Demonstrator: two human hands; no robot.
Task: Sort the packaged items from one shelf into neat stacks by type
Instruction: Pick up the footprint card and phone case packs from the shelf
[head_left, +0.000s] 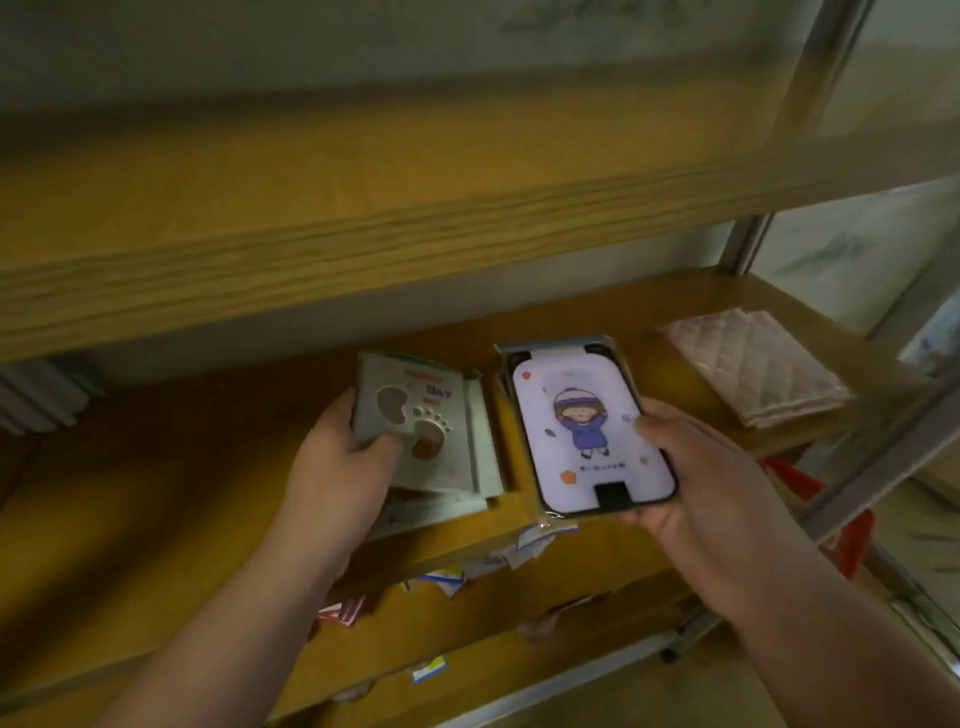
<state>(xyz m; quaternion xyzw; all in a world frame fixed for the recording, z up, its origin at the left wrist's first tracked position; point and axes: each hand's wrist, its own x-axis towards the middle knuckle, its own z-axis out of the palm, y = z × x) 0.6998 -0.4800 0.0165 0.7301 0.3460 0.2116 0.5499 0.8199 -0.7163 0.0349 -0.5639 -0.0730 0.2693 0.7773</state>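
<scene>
My left hand (345, 457) grips a grey card pack with footprint cut-outs (415, 415), tilted up over a small pile of similar grey packs (480, 467) lying on the wooden shelf (156, 499). My right hand (691, 467) holds a phone-case pack printed with a cartoon child in blue (582, 431), thumb on its right edge. That pack rests on top of a stack of similar cases (506, 364) just right of the grey pile.
A stack of quilted white packets (753, 364) lies at the right end of the shelf. Price labels (519, 551) hang along the front edge. Another shelf board (363, 208) runs close overhead. Metal uprights (883, 426) stand at the right, white items (36, 395) at far left.
</scene>
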